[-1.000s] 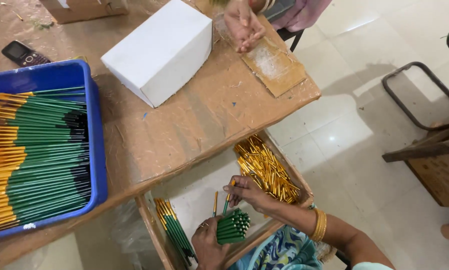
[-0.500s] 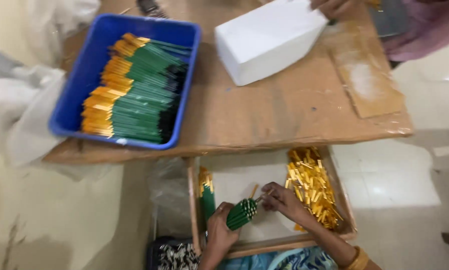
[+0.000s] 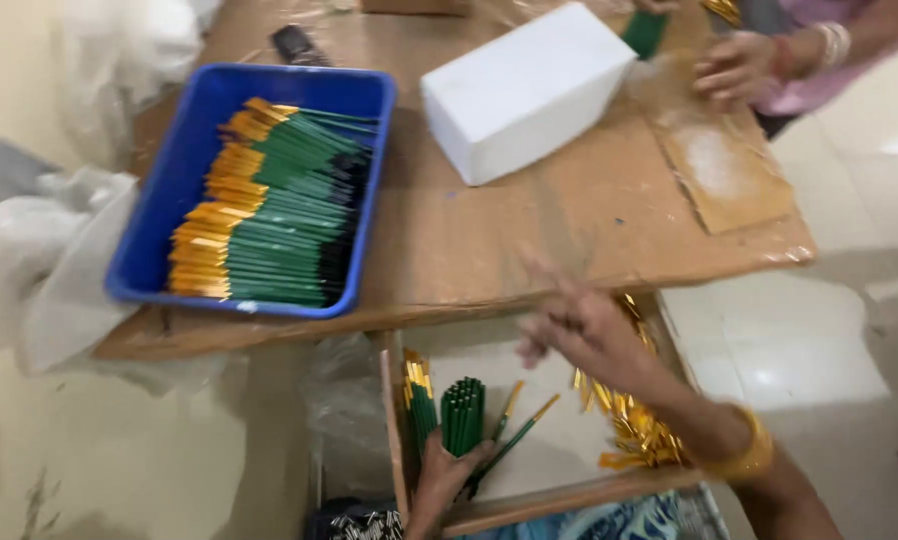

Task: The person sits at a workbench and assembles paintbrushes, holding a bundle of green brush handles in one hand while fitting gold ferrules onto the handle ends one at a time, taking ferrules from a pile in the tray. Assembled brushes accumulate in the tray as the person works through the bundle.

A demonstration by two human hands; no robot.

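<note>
My left hand (image 3: 441,480) grips a bundle of green pencils (image 3: 462,414), held upright over a shallow tray (image 3: 559,497) on my lap. My right hand (image 3: 581,327) is raised above the tray near the table edge, blurred, fingers apart and holding nothing. A pile of gold caps (image 3: 634,432) lies at the tray's right side. Two loose green pencils (image 3: 514,436) with gold tips lie in the tray, and a few more pencils (image 3: 418,396) rest along its left wall.
A blue bin (image 3: 194,150) full of green and gold pencils sits on the brown table (image 3: 529,240). A white box (image 3: 522,92) stands beside it. Another person's hand (image 3: 734,65) works at the far right. White plastic (image 3: 54,260) hangs left. A phone (image 3: 294,43) lies at the back.
My right hand has lifted off the pencil bundle and moved up and right. The view has shifted closer, with the blue bin further toward the centre.
</note>
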